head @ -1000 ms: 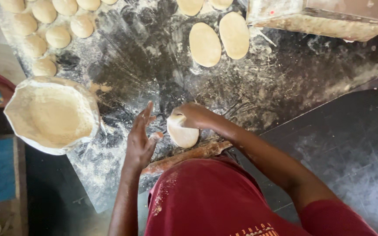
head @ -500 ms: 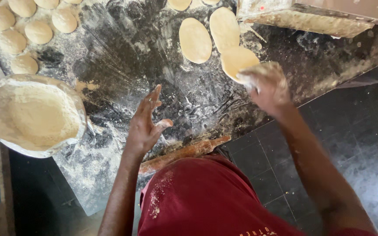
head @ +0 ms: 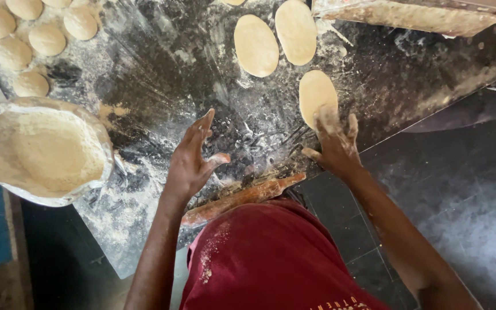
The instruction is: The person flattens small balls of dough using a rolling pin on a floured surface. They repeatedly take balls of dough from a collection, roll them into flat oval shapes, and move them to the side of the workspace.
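Note:
My left hand [head: 192, 158] hovers open over the floured dark worktop [head: 162, 74], fingers spread, holding nothing. My right hand [head: 335, 142] is open too, its fingertips at the near end of a flat oval dough piece [head: 317, 92] lying on the worktop. Two more flattened ovals [head: 256, 45] [head: 296, 30] lie beyond it. A wooden rolling pin [head: 242, 198] rests at the near edge, just in front of my red shirt.
A flour-filled bowl [head: 41, 150] sits at the left edge. Several round dough balls [head: 47, 39] are grouped at the far left. A floured tray edge [head: 414, 17] runs along the top right. Dark floor tiles [head: 460, 195] lie to the right.
My right hand carried a flattened dough piece from the middle to the right, laid it beside the two ovals and let go. My left hand stayed open over the worktop.

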